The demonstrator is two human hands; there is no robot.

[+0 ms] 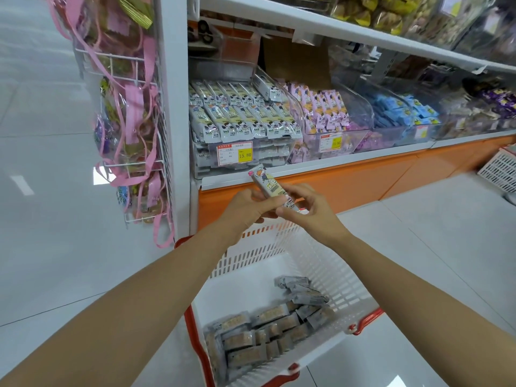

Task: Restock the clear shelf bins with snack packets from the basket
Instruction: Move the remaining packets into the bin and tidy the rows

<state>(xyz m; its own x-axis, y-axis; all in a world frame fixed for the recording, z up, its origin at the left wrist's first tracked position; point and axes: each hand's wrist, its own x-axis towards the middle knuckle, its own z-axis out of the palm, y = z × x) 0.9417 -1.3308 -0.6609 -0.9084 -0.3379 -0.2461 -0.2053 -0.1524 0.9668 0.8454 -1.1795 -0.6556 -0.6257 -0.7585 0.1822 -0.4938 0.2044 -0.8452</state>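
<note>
A long grey-white snack packet (267, 183) with a cartoon print is held between both hands above the basket. My left hand (247, 205) grips its lower half from the left. My right hand (308, 208) pinches its lower end from the right. Below them stands a white slotted basket (332, 277) with red handles, holding several grey packets (268, 328) on its floor. Straight ahead on the lowest shelf, the leftmost clear bin (206, 160) is packed with rows of matching packets (237, 118) behind a 15.80 price tag.
More clear bins to the right hold purple packets (324, 113) and blue packets (405, 110). A wire rack (131, 163) with pink-ribboned bags hangs on the shelf's left end. An orange plinth runs under the shelf. Another white basket (499, 169) sits at far right on the tiled floor.
</note>
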